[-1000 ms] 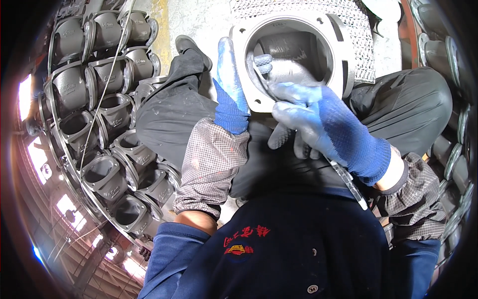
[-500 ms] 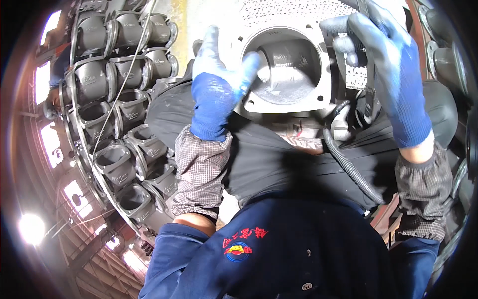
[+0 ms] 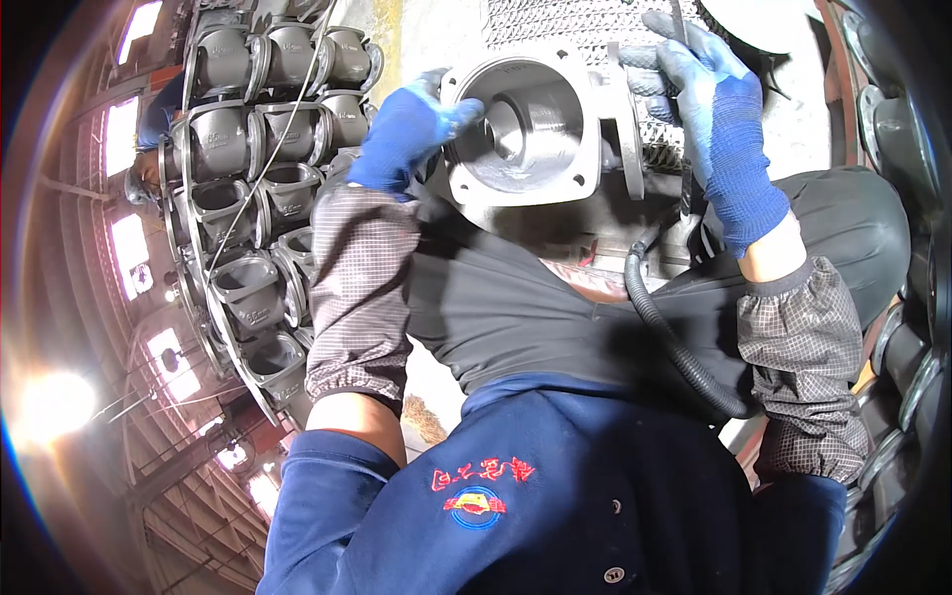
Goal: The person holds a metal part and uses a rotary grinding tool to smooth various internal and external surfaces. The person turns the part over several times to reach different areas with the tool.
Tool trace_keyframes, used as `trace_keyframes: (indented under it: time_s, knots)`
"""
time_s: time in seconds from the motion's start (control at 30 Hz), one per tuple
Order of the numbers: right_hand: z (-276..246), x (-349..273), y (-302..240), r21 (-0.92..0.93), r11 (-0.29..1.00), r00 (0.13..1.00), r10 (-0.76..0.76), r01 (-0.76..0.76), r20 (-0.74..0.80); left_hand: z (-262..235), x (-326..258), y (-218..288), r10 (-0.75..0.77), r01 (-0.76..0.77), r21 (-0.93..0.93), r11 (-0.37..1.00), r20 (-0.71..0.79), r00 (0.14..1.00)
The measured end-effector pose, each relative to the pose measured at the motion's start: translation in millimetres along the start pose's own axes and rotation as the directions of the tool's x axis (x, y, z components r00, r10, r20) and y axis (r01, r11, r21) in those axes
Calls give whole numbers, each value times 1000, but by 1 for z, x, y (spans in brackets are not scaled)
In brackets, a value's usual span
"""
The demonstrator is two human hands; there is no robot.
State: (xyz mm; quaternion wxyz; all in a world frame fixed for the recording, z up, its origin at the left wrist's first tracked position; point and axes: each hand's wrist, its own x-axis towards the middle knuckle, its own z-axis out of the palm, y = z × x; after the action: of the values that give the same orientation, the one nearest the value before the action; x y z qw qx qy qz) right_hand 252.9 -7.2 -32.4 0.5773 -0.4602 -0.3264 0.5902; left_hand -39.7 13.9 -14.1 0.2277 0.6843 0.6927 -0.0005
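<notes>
A grey cast-metal pipe fitting [image 3: 580, 149] stands in front of me, its square flange facing up and its smooth bore showing. A thinner flange edge [image 3: 627, 124] sticks out at its right side. My left hand [image 3: 412, 124], in a blue coated glove, grips the left of the square flange, thumb over the rim and fingers partly hidden. At the right, my gloved right hand [image 3: 699, 84] has its fingers curled round a thin dark bar [image 3: 685, 183] that runs up and down beside the fitting. The bar's lower end is hard to make out.
Stacked dark castings [image 3: 223, 134] stand at the left, with a cable [image 3: 263, 164] across them. More castings [image 3: 897, 149] line the right. Metal mesh [image 3: 555, 25] lies beyond the fitting. A black corrugated hose [image 3: 674, 332] crosses my right thigh. Another person [image 3: 154, 139] is at far left.
The fitting has turned and shifted left, bringing its side flange into view. My left hand has closed on the rim. My right hand has moved left along with the dark bar.
</notes>
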Motion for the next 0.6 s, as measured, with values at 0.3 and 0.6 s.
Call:
trace_keyframes:
  time_s: [0.3,0.6]
  knots:
    - [-24,14,13,-219,964,986,126,-148,-112,-3,-45,68,690,-558,480,677,-150,708]
    - [-26,-5,61,-269,927,961,225,-262,-161,-1,-62,44,-142,-219,-800,558,-352,925]
